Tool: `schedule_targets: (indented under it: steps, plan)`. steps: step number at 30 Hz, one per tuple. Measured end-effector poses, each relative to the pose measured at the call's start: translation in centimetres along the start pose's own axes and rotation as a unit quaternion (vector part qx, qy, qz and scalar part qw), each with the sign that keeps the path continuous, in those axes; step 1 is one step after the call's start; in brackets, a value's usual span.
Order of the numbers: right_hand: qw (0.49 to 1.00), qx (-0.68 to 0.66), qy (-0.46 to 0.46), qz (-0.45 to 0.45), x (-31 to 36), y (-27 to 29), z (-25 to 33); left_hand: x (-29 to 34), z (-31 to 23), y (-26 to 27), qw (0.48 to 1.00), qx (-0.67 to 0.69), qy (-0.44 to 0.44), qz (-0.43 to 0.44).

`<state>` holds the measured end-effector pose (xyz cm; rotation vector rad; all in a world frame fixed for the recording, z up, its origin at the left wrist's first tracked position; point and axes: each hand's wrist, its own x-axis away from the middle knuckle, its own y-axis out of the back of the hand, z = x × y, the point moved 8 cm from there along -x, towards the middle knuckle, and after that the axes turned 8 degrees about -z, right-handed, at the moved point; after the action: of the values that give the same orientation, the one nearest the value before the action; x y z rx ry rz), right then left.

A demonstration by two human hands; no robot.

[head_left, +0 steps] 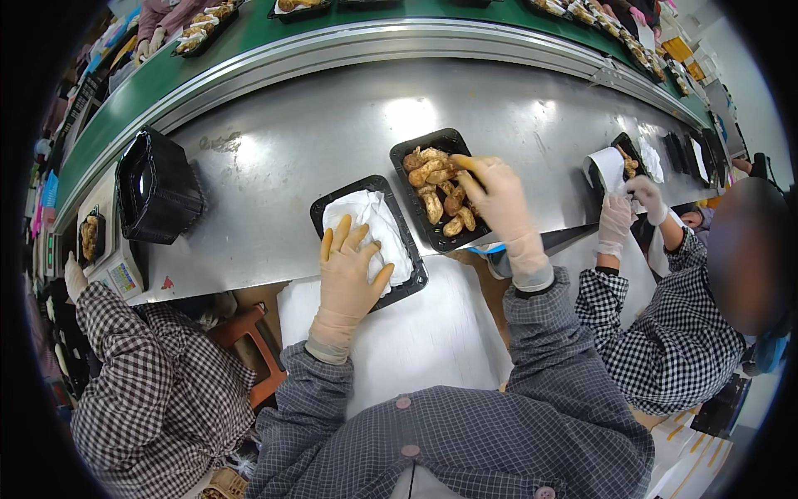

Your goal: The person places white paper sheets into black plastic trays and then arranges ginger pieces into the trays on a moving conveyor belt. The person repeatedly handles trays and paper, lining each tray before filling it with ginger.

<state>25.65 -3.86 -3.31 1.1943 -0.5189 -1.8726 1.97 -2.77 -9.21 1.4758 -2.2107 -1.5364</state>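
Observation:
Both my hands wear thin pale gloves with yellowish fingertips. My left hand (345, 270) lies with fingers spread on a crumpled white cloth (366, 213), which lines a black plastic tray (418, 274). To the right of it, a second black tray (402, 152) holds several brown-and-cream mushrooms (435, 176). My right hand (501, 198) reaches in over this tray's right side, its fingers bent and closed at a mushroom; the fingertips partly cover what they grip.
Tall nested black trays (158, 187) stand at the left, near a scale (116, 270) bearing a small tray. A co-worker's gloved hands (617, 223) handle a white sheet at the right. Behind the steel table (291, 125) runs a green conveyor (274, 37) with filled trays.

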Motion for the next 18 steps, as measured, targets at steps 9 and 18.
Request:
schedule_targets:
  steps: [9,18]
  plan:
    - [0.967,0.14,0.209,0.051,-0.8,-5.2,4.8,0.1,0.6,-0.1,1.0,0.019,0.008,0.005]
    - [0.996,0.011,-0.059,-0.064,4.2,0.3,-2.0,0.1,0.6,0.2,1.0,0.024,0.006,-0.005]
